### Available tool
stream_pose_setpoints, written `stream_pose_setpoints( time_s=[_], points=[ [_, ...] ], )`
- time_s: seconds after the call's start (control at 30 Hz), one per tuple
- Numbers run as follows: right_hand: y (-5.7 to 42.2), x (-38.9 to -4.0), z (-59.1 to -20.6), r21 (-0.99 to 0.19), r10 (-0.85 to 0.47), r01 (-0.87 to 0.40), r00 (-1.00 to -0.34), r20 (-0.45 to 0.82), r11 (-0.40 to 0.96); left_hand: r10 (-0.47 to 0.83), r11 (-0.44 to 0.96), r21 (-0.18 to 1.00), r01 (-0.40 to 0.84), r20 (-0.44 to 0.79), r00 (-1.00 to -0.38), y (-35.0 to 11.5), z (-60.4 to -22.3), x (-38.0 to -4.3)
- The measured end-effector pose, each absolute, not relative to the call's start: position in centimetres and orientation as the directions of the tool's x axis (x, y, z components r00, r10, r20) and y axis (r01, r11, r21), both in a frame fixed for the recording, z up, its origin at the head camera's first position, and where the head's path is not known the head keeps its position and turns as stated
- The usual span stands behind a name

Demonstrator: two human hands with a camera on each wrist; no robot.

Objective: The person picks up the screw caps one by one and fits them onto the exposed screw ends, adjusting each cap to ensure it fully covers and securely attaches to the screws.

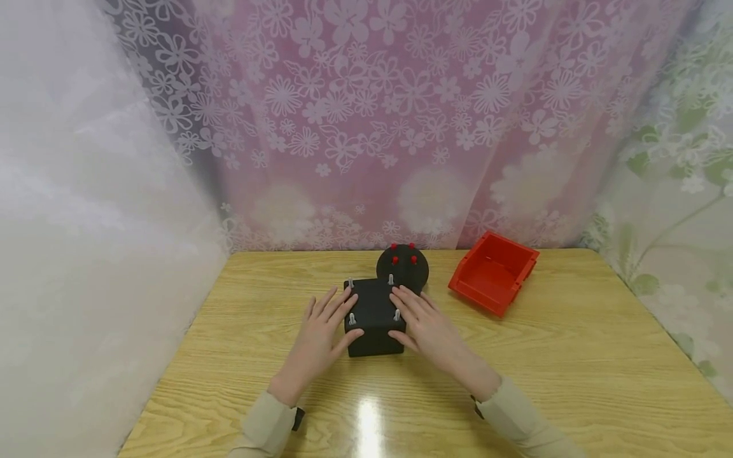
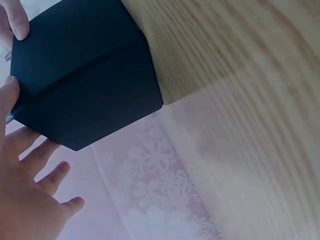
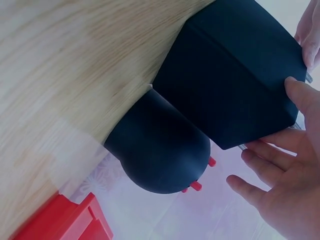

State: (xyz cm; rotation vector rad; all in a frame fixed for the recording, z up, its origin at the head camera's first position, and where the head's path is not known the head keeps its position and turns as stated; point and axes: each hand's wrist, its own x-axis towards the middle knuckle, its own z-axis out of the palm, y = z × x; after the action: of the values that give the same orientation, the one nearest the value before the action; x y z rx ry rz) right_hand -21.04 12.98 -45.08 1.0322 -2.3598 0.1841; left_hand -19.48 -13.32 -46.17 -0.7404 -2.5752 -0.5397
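Note:
A black box stands on the wooden table, with several upright silver pegs at the corners of its top. My left hand touches its left edge, fingers stretched out and spread, the thumb at the front rim. On the opposite edge rests my right hand, also with extended fingers and its thumb near the front rim. In the right wrist view the fingertips lie by the top edge of the box. Right behind the box is a black round block with several red pegs on top; the box hides part of it.
A red plastic bin sits at the back right, turned at an angle. The wooden table ends at a pink floral curtain behind, with pale hanging sheets on the left and right. Light glares on the table's front.

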Motion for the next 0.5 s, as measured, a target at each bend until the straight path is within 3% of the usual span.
stream_pose_setpoints(
  time_s=[0.5],
  points=[
    [14.9, -20.2, -45.0, 0.094, -0.624, -0.7, -0.557, 0.548, 0.708, 0.444, 0.771, 0.238, 0.591, 0.465, -0.766, -11.6, -46.3, -19.6]
  ],
)
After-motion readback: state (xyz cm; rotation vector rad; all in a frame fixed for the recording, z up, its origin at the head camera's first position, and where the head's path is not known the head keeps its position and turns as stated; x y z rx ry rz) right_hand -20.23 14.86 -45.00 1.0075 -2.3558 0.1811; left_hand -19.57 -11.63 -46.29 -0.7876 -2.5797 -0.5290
